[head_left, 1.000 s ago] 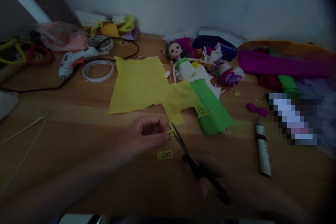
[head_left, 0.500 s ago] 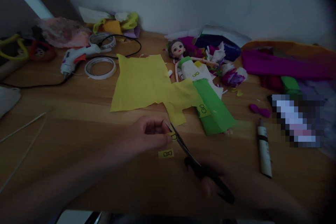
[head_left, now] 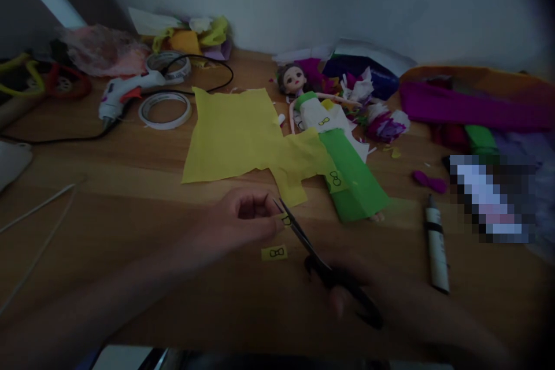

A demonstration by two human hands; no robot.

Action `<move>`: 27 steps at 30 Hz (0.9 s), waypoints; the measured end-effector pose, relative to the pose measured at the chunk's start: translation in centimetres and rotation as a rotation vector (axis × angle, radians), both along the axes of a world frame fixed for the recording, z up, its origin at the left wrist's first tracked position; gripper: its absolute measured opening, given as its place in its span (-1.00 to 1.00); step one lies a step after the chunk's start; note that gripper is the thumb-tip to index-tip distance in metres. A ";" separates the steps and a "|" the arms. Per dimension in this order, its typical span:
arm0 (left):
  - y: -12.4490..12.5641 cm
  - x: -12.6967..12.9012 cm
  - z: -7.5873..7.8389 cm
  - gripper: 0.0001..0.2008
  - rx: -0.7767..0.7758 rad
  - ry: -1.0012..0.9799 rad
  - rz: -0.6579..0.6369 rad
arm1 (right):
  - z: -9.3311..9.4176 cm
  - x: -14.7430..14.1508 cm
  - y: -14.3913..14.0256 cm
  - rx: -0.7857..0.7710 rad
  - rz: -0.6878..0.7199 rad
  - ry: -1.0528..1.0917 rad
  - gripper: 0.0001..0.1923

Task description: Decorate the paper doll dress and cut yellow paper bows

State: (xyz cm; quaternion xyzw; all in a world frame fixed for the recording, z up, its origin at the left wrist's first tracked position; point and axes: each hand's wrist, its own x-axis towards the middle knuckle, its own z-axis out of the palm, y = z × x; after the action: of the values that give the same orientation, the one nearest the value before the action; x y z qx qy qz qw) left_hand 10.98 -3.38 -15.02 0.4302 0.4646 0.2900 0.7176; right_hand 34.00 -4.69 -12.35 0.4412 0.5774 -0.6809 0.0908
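Note:
My left hand (head_left: 240,221) pinches a small yellow paper scrap (head_left: 285,220) with a black bow drawn on it, just above the wooden table (head_left: 130,231). My right hand (head_left: 381,306) grips black scissors (head_left: 321,266), whose blades close around that scrap. Another yellow bow piece (head_left: 274,252) lies on the table right below. A large yellow paper sheet (head_left: 243,136) lies behind my hands. Beside it lies a doll (head_left: 312,115) in a white top and green paper skirt (head_left: 353,176).
A glue gun (head_left: 125,92) with its black cord, two tape rolls (head_left: 165,108) and paper scraps sit at the back left. A marker (head_left: 435,243) lies to the right. Purple, orange and green paper (head_left: 468,105) piles up at the back right. Thin sticks (head_left: 37,211) lie at left.
The view has shifted slightly. The scissors and the pinched scrap stay at the same spot, with the blades a little further onto the scrap.

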 end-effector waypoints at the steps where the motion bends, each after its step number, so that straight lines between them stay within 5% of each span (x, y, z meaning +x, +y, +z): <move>1: 0.0 0.0 0.0 -0.79 -0.002 -0.003 0.000 | -0.1 0.1 0.0 0.010 0.003 0.006 -0.72; 27: 0.1 0.0 0.3 -0.79 0.004 0.054 0.001 | -0.7 0.5 -0.4 0.089 0.026 0.038 -0.65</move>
State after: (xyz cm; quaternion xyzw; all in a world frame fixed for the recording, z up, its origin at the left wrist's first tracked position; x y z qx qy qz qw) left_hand 10.98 -3.29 -14.75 0.4391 0.4833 0.2797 0.7038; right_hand 34.50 -5.05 -13.01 0.4240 0.6144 -0.6617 0.0691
